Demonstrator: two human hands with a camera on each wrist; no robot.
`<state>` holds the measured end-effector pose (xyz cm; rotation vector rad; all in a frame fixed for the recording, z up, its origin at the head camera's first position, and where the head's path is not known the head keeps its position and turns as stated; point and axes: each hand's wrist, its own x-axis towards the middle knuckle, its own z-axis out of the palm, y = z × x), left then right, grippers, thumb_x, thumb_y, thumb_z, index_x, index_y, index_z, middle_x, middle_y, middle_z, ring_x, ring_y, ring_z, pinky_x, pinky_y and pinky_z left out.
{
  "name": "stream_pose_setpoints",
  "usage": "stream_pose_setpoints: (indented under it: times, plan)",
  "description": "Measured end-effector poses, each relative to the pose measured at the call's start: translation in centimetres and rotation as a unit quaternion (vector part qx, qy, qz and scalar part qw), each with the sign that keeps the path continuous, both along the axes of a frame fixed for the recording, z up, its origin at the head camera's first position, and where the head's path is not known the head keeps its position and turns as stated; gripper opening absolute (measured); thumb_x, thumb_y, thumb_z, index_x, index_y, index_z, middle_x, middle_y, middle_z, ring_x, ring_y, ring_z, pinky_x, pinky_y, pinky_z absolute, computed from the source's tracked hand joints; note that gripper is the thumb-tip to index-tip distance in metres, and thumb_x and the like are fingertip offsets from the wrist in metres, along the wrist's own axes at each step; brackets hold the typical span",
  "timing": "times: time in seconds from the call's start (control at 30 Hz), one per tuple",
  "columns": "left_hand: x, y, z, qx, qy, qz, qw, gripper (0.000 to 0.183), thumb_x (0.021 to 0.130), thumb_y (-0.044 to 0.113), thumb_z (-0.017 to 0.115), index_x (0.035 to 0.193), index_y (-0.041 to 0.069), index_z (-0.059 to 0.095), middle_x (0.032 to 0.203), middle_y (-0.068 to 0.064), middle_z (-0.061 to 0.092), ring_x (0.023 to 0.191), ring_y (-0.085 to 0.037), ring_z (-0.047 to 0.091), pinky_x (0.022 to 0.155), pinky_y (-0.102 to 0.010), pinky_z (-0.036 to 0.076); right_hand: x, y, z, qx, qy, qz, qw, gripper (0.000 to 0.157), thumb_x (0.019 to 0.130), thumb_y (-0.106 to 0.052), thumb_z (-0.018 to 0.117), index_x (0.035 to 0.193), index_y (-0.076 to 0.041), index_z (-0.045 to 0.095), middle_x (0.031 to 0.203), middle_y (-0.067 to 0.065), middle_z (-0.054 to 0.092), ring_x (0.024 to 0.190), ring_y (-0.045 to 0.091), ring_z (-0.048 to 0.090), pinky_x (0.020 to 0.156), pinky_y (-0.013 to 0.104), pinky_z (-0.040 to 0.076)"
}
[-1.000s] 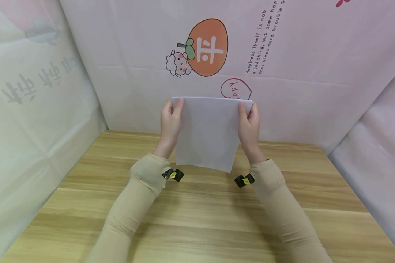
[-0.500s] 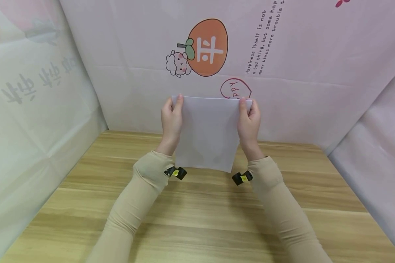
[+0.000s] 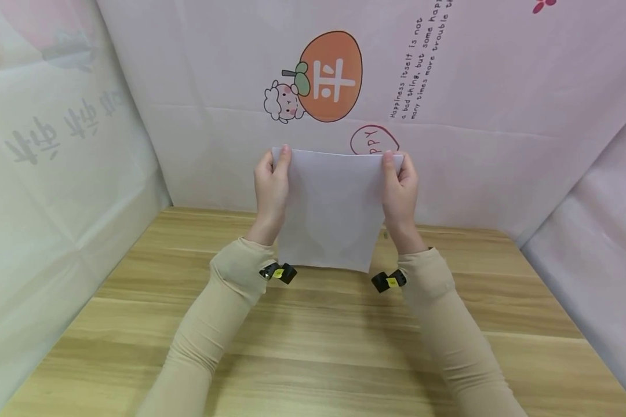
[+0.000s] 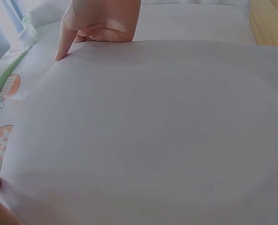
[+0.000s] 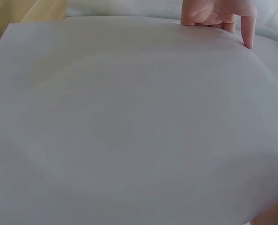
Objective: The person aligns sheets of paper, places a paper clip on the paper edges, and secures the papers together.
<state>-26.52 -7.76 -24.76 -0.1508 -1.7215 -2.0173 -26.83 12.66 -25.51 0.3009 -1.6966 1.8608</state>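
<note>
Item: white rectangular sheet of thin, paper-like stock (image 3: 331,211), held up in front of the person, its lower end over the light wood-grain worktop (image 3: 313,347) and its top edge against the view of the white printed fabric backdrop (image 3: 214,162).

Holders: bare left hand (image 3: 271,194), closed to a pinch at the upper left corner, thumb on the near face; bare right hand (image 3: 400,194), matching pinch at the upper right corner.

Handling, as judged: light, equal pinches near the corners; gentle outward tension to take out the shallow dip in the top edge; hands level; no hard squeeze, which could crease the stock.

Orientation: plain face towards the person; held edge uppermost, running left to right, slightly lower at the right; free end hanging downward, its edge gently curved. Long axis: probably from held edge to free end, going by the wrist views; the head view foreshortens it. Contact between free end and worktop: cannot tell.
</note>
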Motion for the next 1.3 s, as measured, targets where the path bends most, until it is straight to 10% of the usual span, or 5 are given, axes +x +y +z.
stream_pose_setpoints:
  times: [1.3]
  plan:
    - [0.2,0.4,-0.6,0.009,0.008,0.033,0.9994,0.036,0.096,0.028,0.056,0.067,0.013,0.039,0.064,0.003,0.027,0.063,-0.010,0.032,0.059,-0.022,0.025,0.1,-0.2,-0.7,-0.014,-0.029,-0.007,0.999,0.017,0.097,-0.031,0.053,0.091,-0.015,0.054,0.089,0.000,0.057,0.082,0.013,0.053,0.070,0.025,0.042]
